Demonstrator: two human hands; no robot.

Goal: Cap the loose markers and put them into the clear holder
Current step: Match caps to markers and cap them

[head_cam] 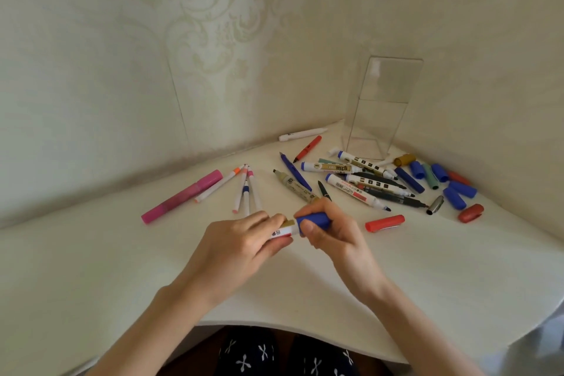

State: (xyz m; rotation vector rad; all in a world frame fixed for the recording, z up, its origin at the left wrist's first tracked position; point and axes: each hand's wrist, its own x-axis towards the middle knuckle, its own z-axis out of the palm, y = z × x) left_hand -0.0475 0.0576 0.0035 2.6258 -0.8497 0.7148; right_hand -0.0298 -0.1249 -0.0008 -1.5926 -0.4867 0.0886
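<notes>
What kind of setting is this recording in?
Probably a room in a home: a white table pushed into a corner, cream damask-patterned wallpaper on both walls, and a seated person's patterned trousers below the table edge. Loose markers suggest a hobby or study desk.

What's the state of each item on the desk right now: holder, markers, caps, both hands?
Clear holder: upright in the corner, empty.
Held marker: in left hand, blue cap on its tip.
Right hand: fingers closed on the blue cap.
Marker pile: lying flat, several uncapped.
Loose blue caps: off, right of the pile.
Red cap: off, lying alone.
Pink marker: capped, lying flat.
</notes>
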